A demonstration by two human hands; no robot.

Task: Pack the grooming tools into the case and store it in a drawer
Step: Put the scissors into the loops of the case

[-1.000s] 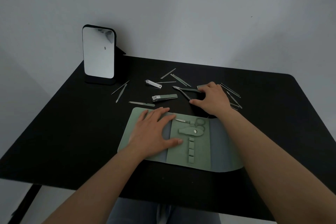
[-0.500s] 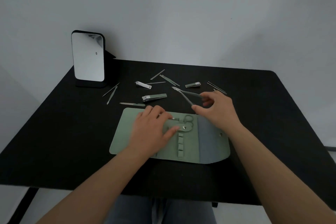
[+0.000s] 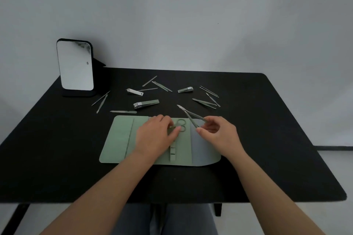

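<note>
Above the open green case [image 3: 122, 139] on the table, the right hand [image 3: 217, 133] pinches cuticle nippers [image 3: 191, 115] for stowing, while the left hand [image 3: 154, 137] lies flat beside the scissors [image 3: 181, 125], steadying it.

Both forearms bare, reaching forward from the lower edge of the view and converging toward the middle. Left hand [image 3: 155, 136] lay palm down, knuckles up, fingers bent at the tips and thumb extended to the right, pressing onto the surface beneath it; whether it pinched anything could not be told. Right hand [image 3: 219, 132] was raised slightly, wrist angled inward, thumb and forefinger curled and pinching the two thin handles of the cuticle nipper [image 3: 189, 115], remaining fingers loosely curled behind. Hands near each other, not touching.
</note>
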